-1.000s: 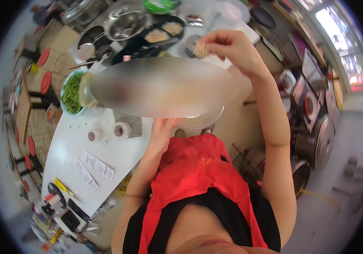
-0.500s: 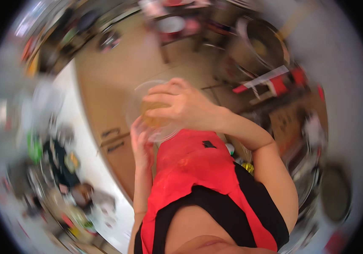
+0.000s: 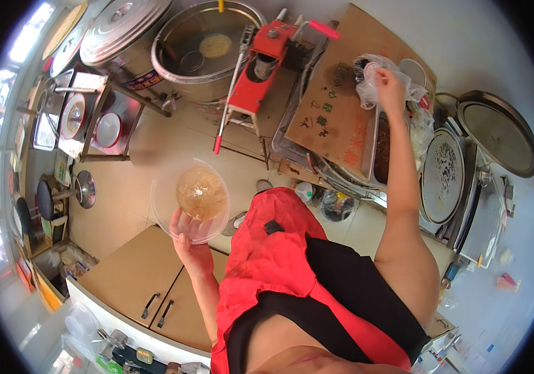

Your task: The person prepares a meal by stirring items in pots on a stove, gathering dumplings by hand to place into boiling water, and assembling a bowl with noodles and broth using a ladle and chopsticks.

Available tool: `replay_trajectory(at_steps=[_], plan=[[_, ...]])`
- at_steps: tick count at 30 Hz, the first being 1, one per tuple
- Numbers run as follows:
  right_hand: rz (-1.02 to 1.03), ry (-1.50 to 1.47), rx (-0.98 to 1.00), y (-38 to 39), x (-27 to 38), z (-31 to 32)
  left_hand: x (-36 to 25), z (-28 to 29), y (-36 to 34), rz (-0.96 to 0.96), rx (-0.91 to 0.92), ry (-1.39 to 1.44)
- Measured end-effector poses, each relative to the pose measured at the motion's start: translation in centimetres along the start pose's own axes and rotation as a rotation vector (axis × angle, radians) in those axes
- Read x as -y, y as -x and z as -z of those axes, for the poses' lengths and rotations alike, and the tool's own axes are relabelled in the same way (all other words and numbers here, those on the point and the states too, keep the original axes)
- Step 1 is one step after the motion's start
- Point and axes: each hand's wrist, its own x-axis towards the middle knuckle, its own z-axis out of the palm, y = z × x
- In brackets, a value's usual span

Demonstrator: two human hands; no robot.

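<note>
My left hand [image 3: 193,250] holds a clear plastic bowl [image 3: 218,232] from below and the near side, fingers spread beneath it. In the bowl lies a pale, wet, see-through mass [image 3: 201,192] with a shiny surface. Out to the right, my right hand [image 3: 390,88] is at a clear plastic bag [image 3: 366,97] on a cardboard sheet [image 3: 326,103]. Its fingers are bent together at the bag's top, beside something white and pink; what they pinch is too small to make out. Beside my right forearm sits a metal tray [image 3: 381,149] of dark brown stuff.
A red hand press [image 3: 255,81] with long handles stands ahead, by a large metal pot [image 3: 182,75]. Round metal trays [image 3: 442,181] lean at the right. A low rack [image 3: 95,103] with bowls stands at left; a cabinet [image 3: 123,274] is nearby.
My right hand has left the bowl and reached right to the plastic bag. The bowl stays in my left hand. The view has turned to the right.
</note>
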Motion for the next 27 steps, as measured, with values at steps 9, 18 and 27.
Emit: replay_trajectory(at_steps=[9, 18, 27], plan=[[0.085, -0.083, 0.056, -12.1, -11.9, -1.0, 1.3, -5.1, -3.5, 0.008, 0.077, -0.085], [-0.122, 0.477, 0.518, -13.3, -15.4, -9.1, 0.8, -7.8, -4.5, -0.043, -0.001, -0.15], [0.145, 0.256, 0.436, -14.3, -21.2, -14.3, 1.4, -7.6, -4.1, -0.031, -0.18, -0.155]])
